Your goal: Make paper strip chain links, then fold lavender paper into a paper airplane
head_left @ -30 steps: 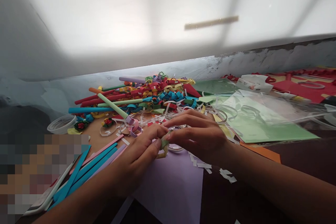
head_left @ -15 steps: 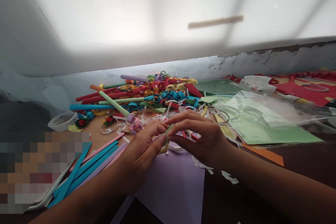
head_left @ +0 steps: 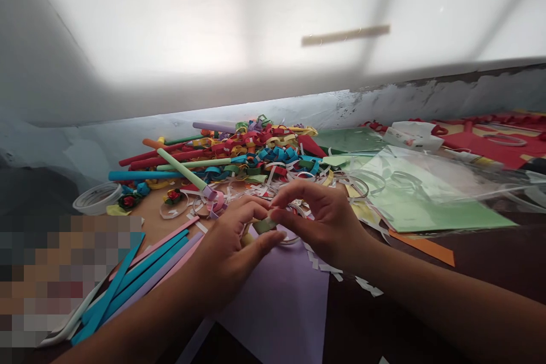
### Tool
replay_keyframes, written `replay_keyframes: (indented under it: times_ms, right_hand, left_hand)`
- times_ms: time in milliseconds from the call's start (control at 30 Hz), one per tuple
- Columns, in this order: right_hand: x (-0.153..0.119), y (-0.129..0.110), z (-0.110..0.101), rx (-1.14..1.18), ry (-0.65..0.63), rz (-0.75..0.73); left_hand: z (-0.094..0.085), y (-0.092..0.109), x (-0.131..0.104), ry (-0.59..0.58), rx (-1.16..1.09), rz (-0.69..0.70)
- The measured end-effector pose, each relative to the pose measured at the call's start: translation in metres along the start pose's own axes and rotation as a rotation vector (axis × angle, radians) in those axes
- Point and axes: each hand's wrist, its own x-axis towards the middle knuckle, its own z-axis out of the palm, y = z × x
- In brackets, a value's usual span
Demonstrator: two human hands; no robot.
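Note:
Over a purple sheet of paper (head_left: pixel 285 301), my two hands meet at a small curled strip of light green paper (head_left: pixel 263 225). My left hand (head_left: pixel 230 242) is closed around it, the thumb below and the fingers curved over the far side. My right hand (head_left: pixel 326 222) pinches at the strip's upper right edge with thumb and index finger. Part of the strip is hidden behind the fingers. Right behind the hands lies a roll of clear tape (head_left: pixel 292 240), partly covered by them.
Behind is a heap of coloured paper chains (head_left: pixel 277 151) with rolled paper sticks (head_left: pixel 183 169). Blue paper strips (head_left: pixel 128 278) lie at left, near a clear plastic tub (head_left: pixel 96 199). Light green sheets (head_left: pixel 460 213) and an orange strip (head_left: pixel 424 247) are at right. White scraps (head_left: pixel 328 267) are scattered about.
My right fingers have curled from reaching flat over the strip into a pinch at its edge. My left thumb has shifted right, and more of the green strip shows.

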Motion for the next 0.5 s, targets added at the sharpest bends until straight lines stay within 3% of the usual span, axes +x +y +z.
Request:
replay_keyframes:
  times_ms: [233,400,500]
  right_hand:
    - [0.001,-0.002,-0.003,-0.04,-0.063,0.003]
    - [0.004,0.003,-0.014,-0.262,-0.239,-0.235]
    - [0.005,0.003,-0.017,-0.337,-0.309,-0.273]
  left_hand:
    - [-0.003,-0.003,0.007,0.045,-0.02,-0.014]
    - [-0.007,-0.01,0.008,-0.003,0.026,0.013]
    - [-0.008,-0.011,0.007,-0.026,0.117,0.07]
